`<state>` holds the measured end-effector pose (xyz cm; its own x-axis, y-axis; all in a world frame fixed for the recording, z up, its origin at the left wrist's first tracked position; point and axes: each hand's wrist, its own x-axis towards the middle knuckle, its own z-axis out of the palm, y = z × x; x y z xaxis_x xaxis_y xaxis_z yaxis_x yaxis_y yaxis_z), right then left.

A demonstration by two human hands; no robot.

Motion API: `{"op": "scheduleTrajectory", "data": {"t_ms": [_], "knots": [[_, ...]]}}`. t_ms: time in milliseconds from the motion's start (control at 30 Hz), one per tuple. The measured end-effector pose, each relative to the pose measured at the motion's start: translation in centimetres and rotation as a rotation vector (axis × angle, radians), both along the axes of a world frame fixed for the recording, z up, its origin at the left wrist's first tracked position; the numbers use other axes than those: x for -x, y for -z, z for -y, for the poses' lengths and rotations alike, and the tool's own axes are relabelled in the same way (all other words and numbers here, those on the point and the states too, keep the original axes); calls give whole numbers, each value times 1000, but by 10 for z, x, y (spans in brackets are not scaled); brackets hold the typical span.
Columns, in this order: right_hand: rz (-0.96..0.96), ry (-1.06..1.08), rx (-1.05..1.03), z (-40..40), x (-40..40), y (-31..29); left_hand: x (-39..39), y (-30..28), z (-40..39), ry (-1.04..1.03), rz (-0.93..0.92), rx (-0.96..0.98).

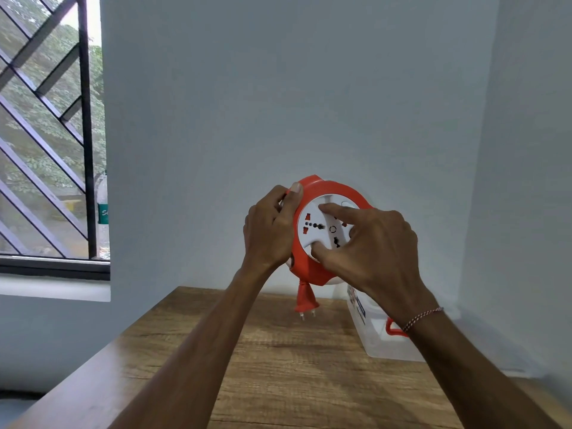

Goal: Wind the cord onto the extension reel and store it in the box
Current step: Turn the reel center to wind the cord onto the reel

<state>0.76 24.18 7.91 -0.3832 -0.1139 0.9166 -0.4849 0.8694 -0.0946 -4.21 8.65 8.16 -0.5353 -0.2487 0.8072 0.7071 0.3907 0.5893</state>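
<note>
A person holds a round orange plastic extension reel (322, 230) with a white socket face in the air above a brown wood-grain table (278, 366), in front of a pale grey wall (294, 88). The left hand (269, 230) is wrapped around the reel's left rim, thumb laid over the top edge and fingers curled behind the housing. The right hand (371, 243) lies across the white centre disc, index finger stretched toward the upper part of the face and thumb pressed into the recess at its lower edge; the remaining fingers are bent over the right side, so the hand grips the disc rather than lying flat on it. A thin red-and-white thread bracelet (422, 317) circles the right wrist.

An orange two-pin plug (305, 300) hangs just below the reel on a very short stub of orange cord, its pins pointing down and clear of the table. Almost no loose cord shows outside the housing.

A translucent plastic storage box (380, 335) with an orange latch sits on the far right of the table, partly hidden behind the right forearm and well apart from the plug. At left, a black metal window grille (46, 134) frames green foliage outside, and a clear bottle (103, 205) with a green label stands at the window's edge.
</note>
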Motion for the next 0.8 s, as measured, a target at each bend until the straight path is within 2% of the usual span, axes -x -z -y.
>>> {"op": "scheduleTrajectory", "data": {"t_ms": [333,467,567,633,733,800], "knots": [[-63,23,133,8,2,5,-1,1,-3,5,4,-39],[-44,76,36,2,5,1,-1,2,-3,44,51,-52],[-25,5,-45,-5,4,-8,-1,2,1,82,72,-74],[-77,-83,-5,-13,0,-16,0,1,4,98,75,-78],[-184,-95,80,-26,0,-26,2,-1,5,106,76,-57],[-154,-77,185,-33,4,-29,4,0,3,112,82,-47]]}}
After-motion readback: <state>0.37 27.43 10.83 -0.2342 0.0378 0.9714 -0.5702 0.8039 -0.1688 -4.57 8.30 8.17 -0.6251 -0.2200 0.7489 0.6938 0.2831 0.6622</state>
